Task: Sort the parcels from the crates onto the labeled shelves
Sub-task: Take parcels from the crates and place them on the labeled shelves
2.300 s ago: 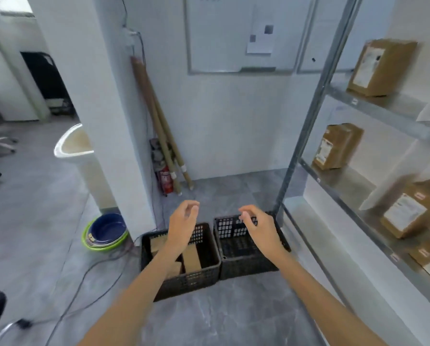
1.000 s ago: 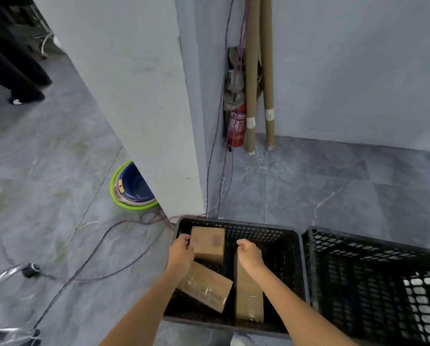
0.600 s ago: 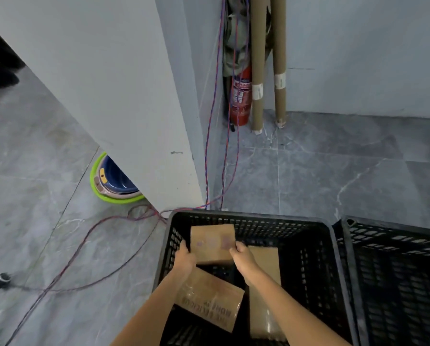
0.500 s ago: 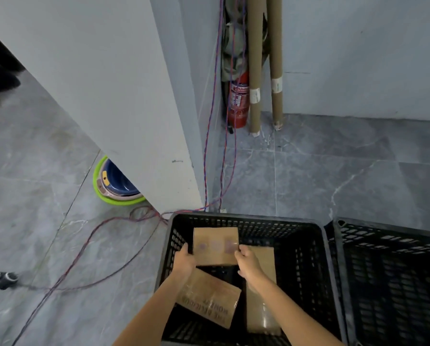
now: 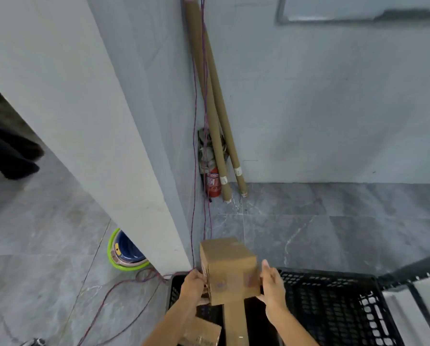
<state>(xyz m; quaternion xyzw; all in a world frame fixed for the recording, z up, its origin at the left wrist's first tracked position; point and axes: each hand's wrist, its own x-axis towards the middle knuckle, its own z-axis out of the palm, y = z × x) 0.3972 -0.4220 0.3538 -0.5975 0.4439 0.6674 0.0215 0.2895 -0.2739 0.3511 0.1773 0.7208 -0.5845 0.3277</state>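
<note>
Parcel [image 5: 230,268] raised above crate [image 5: 328,276], left hand [image 5: 194,287], right hand [image 5: 271,288] gripping opposite sides

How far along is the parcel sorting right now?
Done: cannot tell, because the shelves are out of view. In hand: the left hand and right hand hold one cardboard parcel above the black crate. Left: shelving it, plus at least two more parcels, a long box and a printed box, lying in that crate.
</note>
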